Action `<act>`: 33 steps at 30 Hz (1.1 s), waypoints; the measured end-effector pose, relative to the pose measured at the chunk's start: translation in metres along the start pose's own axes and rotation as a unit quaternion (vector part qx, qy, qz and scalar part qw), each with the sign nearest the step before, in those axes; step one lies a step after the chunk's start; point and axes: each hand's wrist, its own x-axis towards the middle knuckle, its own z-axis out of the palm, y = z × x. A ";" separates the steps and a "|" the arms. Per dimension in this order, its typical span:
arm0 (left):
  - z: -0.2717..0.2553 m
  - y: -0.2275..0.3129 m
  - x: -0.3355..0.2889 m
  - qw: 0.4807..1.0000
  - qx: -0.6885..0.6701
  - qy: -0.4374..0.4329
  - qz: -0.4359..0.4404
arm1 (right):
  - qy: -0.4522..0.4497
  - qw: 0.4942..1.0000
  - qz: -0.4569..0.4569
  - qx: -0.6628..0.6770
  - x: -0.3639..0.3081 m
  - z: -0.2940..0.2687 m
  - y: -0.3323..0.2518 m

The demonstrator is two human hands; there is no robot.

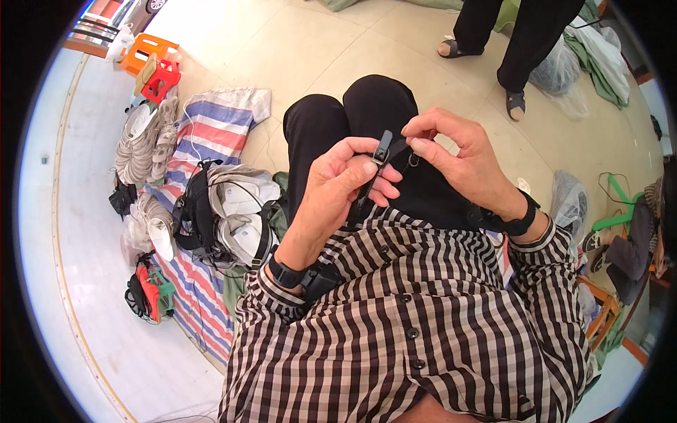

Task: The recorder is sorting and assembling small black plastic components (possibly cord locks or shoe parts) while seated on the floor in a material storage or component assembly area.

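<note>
Over my lap, my left hand (340,176) is closed on a narrow black strap (363,192) with a small metal buckle. The buckled end (383,146) stands up past the thumb and forefinger, and a length of the strap hangs below the fingers. My right hand (460,149) is at the strap's other side, thumb and forefinger closed at a dark piece of it; against my black trousers its outline is hard to make out. A small ring-shaped fitting (413,161) shows just below the right fingertips.
To my left, a striped sheet (211,120) carries stacks of pale shoes or caps (144,144) and a black bag (194,211). Orange and red stools (161,81) stand at the far left. Another person's legs (539,42) are ahead right, near plastic bags (557,70). A green stand (620,204) is at right.
</note>
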 end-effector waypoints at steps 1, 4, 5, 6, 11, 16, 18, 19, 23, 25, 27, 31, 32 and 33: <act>0.001 0.001 -0.001 1.000 0.010 0.000 0.005 | -0.013 1.000 0.011 0.013 -0.001 0.001 0.001; 0.003 0.001 -0.003 1.000 -0.011 -0.013 0.014 | -0.031 0.999 0.025 0.027 -0.002 0.003 -0.001; 0.003 0.002 -0.003 1.000 -0.011 -0.014 0.015 | -0.036 0.999 0.026 0.030 -0.002 0.004 -0.002; 0.003 0.002 -0.003 0.999 -0.024 -0.023 0.012 | -0.036 0.999 0.026 0.030 -0.002 0.005 -0.003; 0.006 0.005 -0.005 0.998 -0.049 -0.035 0.010 | -0.045 0.998 -0.009 0.040 0.000 0.011 -0.009; 0.008 0.007 -0.005 0.999 -0.012 -0.032 0.001 | -0.050 0.996 0.023 0.074 -0.001 0.012 -0.010; 0.006 0.005 -0.005 0.999 -0.015 -0.029 -0.001 | -0.046 0.995 0.030 0.083 0.000 0.011 -0.011; 0.006 0.005 -0.005 1.000 -0.017 -0.026 -0.003 | -0.049 0.995 0.031 0.082 0.000 0.011 -0.011; 0.009 0.005 -0.005 0.999 -0.034 -0.008 0.006 | -0.048 0.995 0.035 0.084 -0.001 0.012 -0.011; 0.006 0.005 -0.005 0.999 -0.033 -0.030 0.002 | -0.037 0.995 0.037 0.090 0.000 0.013 -0.013; 0.006 0.004 -0.005 0.999 -0.030 -0.027 0.004 | -0.026 0.994 0.041 0.097 -0.001 0.013 -0.013; 0.009 0.002 -0.005 0.998 0.052 0.017 0.019 | -0.031 0.996 0.033 0.074 -0.002 0.012 -0.013; 0.011 0.002 -0.006 0.998 0.052 0.017 0.018 | -0.029 0.998 0.020 0.055 -0.002 0.012 -0.013; 0.013 0.002 -0.006 0.995 0.092 0.031 0.035 | -0.029 0.998 0.020 0.055 -0.001 0.012 -0.013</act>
